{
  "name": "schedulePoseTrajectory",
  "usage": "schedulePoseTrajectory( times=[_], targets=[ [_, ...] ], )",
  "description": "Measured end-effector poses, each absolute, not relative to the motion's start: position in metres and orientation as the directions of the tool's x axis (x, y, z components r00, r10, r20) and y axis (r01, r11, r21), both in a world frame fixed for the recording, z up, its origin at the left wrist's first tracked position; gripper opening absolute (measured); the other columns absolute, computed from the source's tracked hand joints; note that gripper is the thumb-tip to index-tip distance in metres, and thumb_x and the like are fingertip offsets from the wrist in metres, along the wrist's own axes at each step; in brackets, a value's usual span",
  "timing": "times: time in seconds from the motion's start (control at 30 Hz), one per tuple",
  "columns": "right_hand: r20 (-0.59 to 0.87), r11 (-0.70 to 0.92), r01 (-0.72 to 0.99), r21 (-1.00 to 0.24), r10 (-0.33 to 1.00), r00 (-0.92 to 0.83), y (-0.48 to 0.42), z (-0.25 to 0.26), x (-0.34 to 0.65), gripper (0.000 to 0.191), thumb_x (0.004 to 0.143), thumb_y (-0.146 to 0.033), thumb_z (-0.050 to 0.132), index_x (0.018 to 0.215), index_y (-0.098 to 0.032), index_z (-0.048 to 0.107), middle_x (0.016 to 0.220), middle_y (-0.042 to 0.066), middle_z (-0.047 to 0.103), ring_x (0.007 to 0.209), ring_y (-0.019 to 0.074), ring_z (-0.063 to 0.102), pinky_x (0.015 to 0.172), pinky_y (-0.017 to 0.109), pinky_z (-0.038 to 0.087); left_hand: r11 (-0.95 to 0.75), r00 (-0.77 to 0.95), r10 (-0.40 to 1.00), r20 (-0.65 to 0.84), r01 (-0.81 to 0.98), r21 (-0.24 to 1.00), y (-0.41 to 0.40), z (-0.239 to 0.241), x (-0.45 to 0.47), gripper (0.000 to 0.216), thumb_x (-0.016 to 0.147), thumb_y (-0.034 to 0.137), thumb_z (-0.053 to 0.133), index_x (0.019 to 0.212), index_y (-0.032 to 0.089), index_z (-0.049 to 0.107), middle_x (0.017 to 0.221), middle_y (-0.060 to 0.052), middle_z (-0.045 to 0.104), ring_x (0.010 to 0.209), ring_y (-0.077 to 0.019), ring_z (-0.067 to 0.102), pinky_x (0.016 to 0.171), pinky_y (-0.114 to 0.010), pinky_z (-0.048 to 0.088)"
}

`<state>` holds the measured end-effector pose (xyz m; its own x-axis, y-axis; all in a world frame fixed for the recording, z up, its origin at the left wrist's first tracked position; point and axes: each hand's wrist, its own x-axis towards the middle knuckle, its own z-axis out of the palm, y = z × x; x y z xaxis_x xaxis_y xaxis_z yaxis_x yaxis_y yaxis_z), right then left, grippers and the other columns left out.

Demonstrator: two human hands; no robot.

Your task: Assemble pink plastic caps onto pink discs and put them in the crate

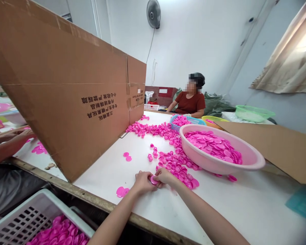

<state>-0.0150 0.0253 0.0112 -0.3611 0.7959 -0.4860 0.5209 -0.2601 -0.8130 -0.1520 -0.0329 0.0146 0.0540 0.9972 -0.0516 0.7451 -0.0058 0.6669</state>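
Observation:
My left hand [142, 182] and my right hand [165, 176] meet over the white table [244, 204], fingers pinched together on one small pink plastic piece [153, 180]. Just beyond my right hand lies a heap of small pink caps [177, 163] that trails back toward the cardboard. A flat pink disc [121, 191] lies left of my left hand, and two more pink discs [127, 156] sit farther back. A large pink basin [247, 161] full of flat pink discs [214, 146] stands to the right of the heap.
A tall cardboard sheet [66, 92] stands at left as a divider. A white crate [28, 217] with pink parts sits below the table edge. Another person [190, 98] sits at the far end; a third person's arm [7, 144] rests at left. Blue basket [187, 119], flat cardboard [283, 146].

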Motion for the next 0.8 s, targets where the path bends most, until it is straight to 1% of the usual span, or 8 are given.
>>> schedulePoseTrajectory(
  times=[0.1,0.17,0.23,0.3,0.37,0.43,0.6,0.8],
  targets=[
    [-0.531,-0.293,0.535,-0.793,0.763,-0.368,0.021,0.010,-0.016,0.017,0.073,-0.019,0.060,0.070,-0.015,0.044,0.043,0.001,0.056,0.046,0.0175,0.060,0.041,0.024,0.050,0.109,-0.040,0.993,-0.112,0.668,0.737,-0.028,0.017,-0.151,0.047,0.066,0.056,0.047,0.099,0.023,0.053,0.080,0.000,0.064,0.079,-0.0180,0.056,0.075,-0.030,0.035],
    [-0.549,-0.322,0.520,-0.791,0.749,-0.372,0.011,0.009,-0.018,0.017,0.075,-0.020,0.057,0.071,-0.015,0.042,0.043,0.001,0.056,0.046,0.0168,0.060,0.040,0.023,0.050,0.212,-0.203,0.975,-0.094,0.705,0.677,-0.023,0.016,-0.146,0.044,0.077,0.053,0.030,0.101,0.020,0.049,0.085,-0.003,0.062,0.087,-0.0201,0.053,0.078,-0.033,0.033],
    [-0.537,-0.339,0.477,-0.811,0.755,-0.377,0.001,0.008,-0.019,0.014,0.077,-0.019,0.054,0.071,-0.015,0.042,0.043,0.001,0.057,0.045,0.0152,0.060,0.040,0.021,0.049,0.266,-0.305,0.952,-0.024,0.787,0.556,-0.021,0.013,-0.139,0.038,0.081,0.045,0.026,0.101,0.020,0.047,0.096,-0.006,0.058,0.097,-0.0228,0.047,0.081,-0.036,0.030],
    [-0.534,-0.366,0.420,-0.830,0.739,-0.412,-0.006,0.009,-0.018,0.012,0.078,-0.017,0.052,0.071,-0.014,0.043,0.046,0.002,0.059,0.047,0.0137,0.060,0.043,0.020,0.050,0.266,-0.308,0.951,0.014,0.843,0.467,-0.020,0.009,-0.134,0.031,0.081,0.038,0.030,0.102,0.021,0.046,0.105,-0.007,0.052,0.100,-0.0238,0.042,0.081,-0.037,0.028],
    [-0.559,-0.405,0.393,-0.825,0.684,-0.469,-0.006,0.012,-0.015,0.009,0.078,-0.016,0.052,0.071,-0.012,0.047,0.050,0.004,0.061,0.052,0.0126,0.062,0.050,0.019,0.052,0.254,-0.289,0.957,0.016,0.866,0.432,-0.021,0.006,-0.131,0.028,0.081,0.034,0.032,0.102,0.021,0.045,0.106,-0.007,0.049,0.099,-0.0237,0.039,0.080,-0.037,0.028],
    [-0.596,-0.405,0.444,-0.799,0.630,-0.498,0.001,0.016,-0.012,0.008,0.076,-0.014,0.054,0.069,-0.011,0.050,0.051,0.004,0.061,0.054,0.0124,0.062,0.052,0.018,0.052,0.236,-0.269,0.963,0.019,0.873,0.427,-0.021,0.003,-0.131,0.026,0.081,0.032,0.033,0.101,0.022,0.046,0.105,-0.007,0.047,0.098,-0.0236,0.038,0.079,-0.036,0.028],
    [-0.675,-0.287,0.636,-0.716,0.517,-0.527,0.023,0.014,-0.010,0.011,0.070,-0.012,0.059,0.063,-0.012,0.051,0.047,0.003,0.060,0.049,0.0140,0.061,0.048,0.020,0.051,0.201,-0.238,0.971,0.029,0.874,0.443,-0.020,0.001,-0.128,0.023,0.080,0.029,0.034,0.097,0.022,0.048,0.101,-0.007,0.046,0.095,-0.0233,0.037,0.077,-0.036,0.027],
    [-0.616,-0.248,0.596,-0.764,0.556,-0.558,0.020,0.007,-0.009,0.010,0.073,-0.015,0.056,0.065,-0.014,0.049,0.047,0.000,0.060,0.048,0.0122,0.060,0.046,0.018,0.049,0.161,-0.231,0.969,0.092,0.863,0.478,-0.020,0.002,-0.126,0.026,0.083,0.030,0.029,0.101,0.024,0.047,0.101,-0.006,0.049,0.095,-0.0228,0.037,0.078,-0.036,0.026]
  ],
)
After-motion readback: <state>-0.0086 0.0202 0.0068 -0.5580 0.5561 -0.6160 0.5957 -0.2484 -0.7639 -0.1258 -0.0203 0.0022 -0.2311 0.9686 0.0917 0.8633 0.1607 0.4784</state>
